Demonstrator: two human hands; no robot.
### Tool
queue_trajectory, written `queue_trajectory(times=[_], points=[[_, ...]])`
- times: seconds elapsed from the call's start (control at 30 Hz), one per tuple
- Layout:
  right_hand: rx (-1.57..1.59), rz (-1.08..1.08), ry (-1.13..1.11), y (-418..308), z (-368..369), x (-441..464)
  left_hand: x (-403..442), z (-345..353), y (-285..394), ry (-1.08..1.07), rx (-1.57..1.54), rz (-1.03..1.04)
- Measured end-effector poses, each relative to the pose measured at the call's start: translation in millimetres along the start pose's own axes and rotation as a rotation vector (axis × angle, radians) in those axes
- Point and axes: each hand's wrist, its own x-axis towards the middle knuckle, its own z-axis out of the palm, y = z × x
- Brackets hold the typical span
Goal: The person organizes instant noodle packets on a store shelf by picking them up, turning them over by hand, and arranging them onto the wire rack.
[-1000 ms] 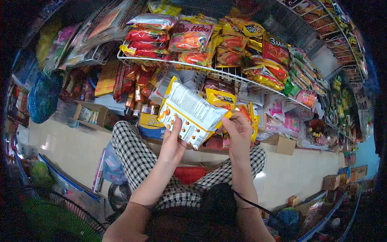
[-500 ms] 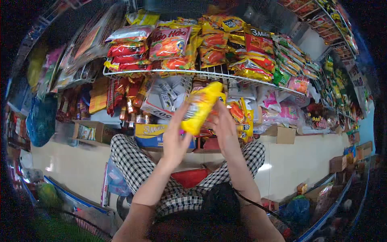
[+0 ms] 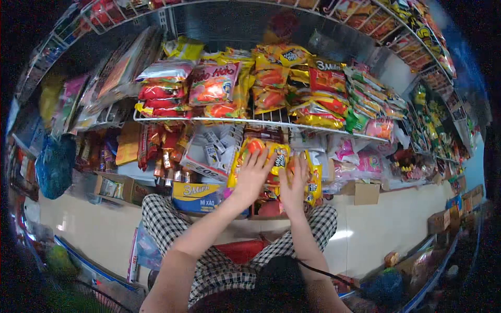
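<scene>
My left hand (image 3: 252,176) lies flat, fingers stretched, on a yellow instant noodle packet (image 3: 281,154) just below the front of the wire shelf. Beside it, my right hand (image 3: 293,187) rests fingers up and apart over the neighbouring yellow noodle packet (image 3: 314,183). Both packets seem to lie on a low stack in front of my knees; my fingers hide part of their print. Left of them is an open white carton (image 3: 201,166) with small white packs inside.
Above, a white wire shelf (image 3: 209,120) holds piled noodle packets, among them a pink Hao Hao packet (image 3: 214,86). A blue and yellow 3 Mien box (image 3: 194,198) stands on the floor by my left knee. To the right is a small brown cardboard box (image 3: 367,193).
The yellow packet held up between my hands has gone down onto the low stack. My hands have lowered with it and now lie open on the packets. The view has tilted up slightly.
</scene>
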Motion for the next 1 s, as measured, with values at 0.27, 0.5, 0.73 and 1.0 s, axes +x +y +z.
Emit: queue_trajectory(times=[0.27, 0.5, 0.73, 1.0], points=[[0.015, 0.123, -0.252, 3.0, 19.1, -5.1, -3.2, -13.2, -7.7, -0.098, -0.237, 0.024], [0.046, -0.131, -0.059, -15.5, 2.8, 52.1, 19.7, -32.4, -20.7, -0.099, -0.24, 0.069], [0.587, 0.019, -0.166, -17.6, 10.3, 189.1, 130.7, -74.3, -23.0, 0.333, -0.203, 0.034], [1.312, 0.515, -0.088, 6.3, 39.5, 246.5, 255.5, -30.4, -51.1, 0.434, -0.066, -0.099]])
